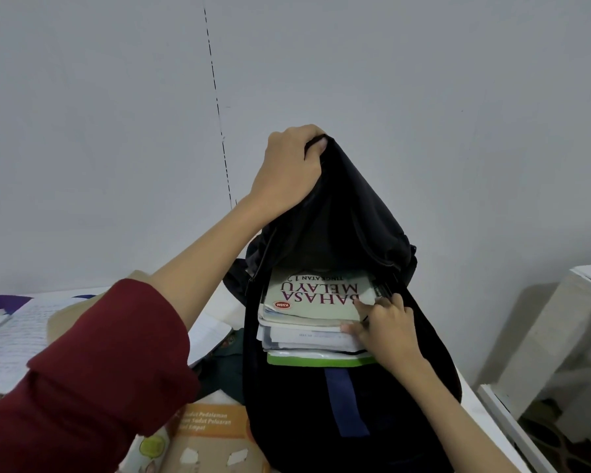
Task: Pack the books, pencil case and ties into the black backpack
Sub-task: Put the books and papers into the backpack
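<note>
- Gripping the top flap of the black fabric backpack (342, 213), your left hand (289, 169) has its fingers curled over the fabric's peak and holds it raised, so the main compartment stands open towards you.
- Your left arm wears a dark red sleeve (92, 367) pushed back from the wrist.
- Your right hand (386, 326) is at the right corner of the stack of books inside the backpack: its thumb lies against the edges of the books and its fingers rest on the top cover, pinching that corner.
- Topmost in the stack is the pale "Bahasa Melayu" textbook (316, 297), its title upside down to you; beneath it lie white paper-edged books (307, 339) and, lowest, a book with a green edge (321, 360).
- All of these sit within the backpack's opening, with a blue strap (345, 401) running down the black front below them.
- The backpack stands on the white counter (215, 322), in front of a plain grey wall (424, 80).
- Left of the backpack, on the counter, you have an open handwritten notebook (14, 332), a dark green cloth (226, 370) just beside the backpack, and an orange-covered book (205, 435) nearest you.
- At the far right stands a white piece of furniture (581, 322), apart from the counter.
</note>
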Demonstrator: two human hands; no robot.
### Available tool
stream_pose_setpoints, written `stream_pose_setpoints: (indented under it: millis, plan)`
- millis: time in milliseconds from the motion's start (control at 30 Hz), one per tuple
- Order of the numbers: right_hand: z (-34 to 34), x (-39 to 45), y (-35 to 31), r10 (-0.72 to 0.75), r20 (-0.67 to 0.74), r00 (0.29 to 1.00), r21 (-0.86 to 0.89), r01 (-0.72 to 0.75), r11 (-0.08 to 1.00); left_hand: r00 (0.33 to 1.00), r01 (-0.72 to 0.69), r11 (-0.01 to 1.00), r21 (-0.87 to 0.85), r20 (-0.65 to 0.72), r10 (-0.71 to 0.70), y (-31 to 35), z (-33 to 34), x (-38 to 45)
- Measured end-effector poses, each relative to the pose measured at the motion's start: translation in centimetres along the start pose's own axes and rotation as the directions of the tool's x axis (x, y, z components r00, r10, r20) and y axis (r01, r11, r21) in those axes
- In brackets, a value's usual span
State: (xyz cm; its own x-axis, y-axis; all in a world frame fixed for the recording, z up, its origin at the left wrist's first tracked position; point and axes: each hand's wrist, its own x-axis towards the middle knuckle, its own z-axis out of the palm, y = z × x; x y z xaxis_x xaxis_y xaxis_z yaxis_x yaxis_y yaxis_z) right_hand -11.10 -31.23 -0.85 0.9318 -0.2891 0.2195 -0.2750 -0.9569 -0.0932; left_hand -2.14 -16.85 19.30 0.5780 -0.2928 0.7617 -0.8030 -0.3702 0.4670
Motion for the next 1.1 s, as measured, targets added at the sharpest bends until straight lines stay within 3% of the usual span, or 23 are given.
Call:
stream_pose_setpoints:
  millis: [333,500,567,667,800,900,1033,1100]
  plan:
    - [-0.8,0.6,0.7,0.004,0.008,1.000,-0.061,-0.003,0.998,1.000,0.017,1.000,0.025,0.019,-0.018,0.2,-0.5,-0.6]
    - [0.7,-0.7,-3.1,-0.330,-0.027,0.943,0.038,0.331,0.943,1.000,0.015,0.999,0.030,0.022,-0.016,0.0,-0.4,-0.6]
    - [1.5,0.1,-3.5,-0.338,-0.130,0.932,0.037,0.345,0.938,1.000,0.012,0.999,0.031,0.017,-0.012,-0.2,-0.4,-0.5]
    - [2.4,1.4,-3.2,-0.269,-0.167,0.949,0.029,0.278,0.960,1.000,0.010,0.999,0.037,0.013,-0.010,-0.6,-0.6,-0.4]
    - [2.8,1.5,-3.1,-0.317,-0.212,0.924,0.033,0.331,0.943,0.999,0.032,0.999,0.029,-0.005,-0.031,-1.2,-0.5,-0.3]
    - [1.1,0.3,-3.8,-0.368,-0.436,0.821,0.121,0.459,0.880,0.998,0.057,0.998,0.027,0.007,-0.057,-1.3,-0.4,-0.5]
    - [-4.1,-1.4,-6.4,-0.276,-0.836,0.475,0.093,0.617,0.781,0.991,0.117,0.992,0.049,0.066,-0.121,-1.6,-1.1,-2.9]
    - [-6.3,-1.8,-7.6,-0.251,-0.886,0.391,0.053,0.622,0.781,0.955,0.215,0.975,0.046,0.198,-0.220,-2.2,-2.1,-4.7]
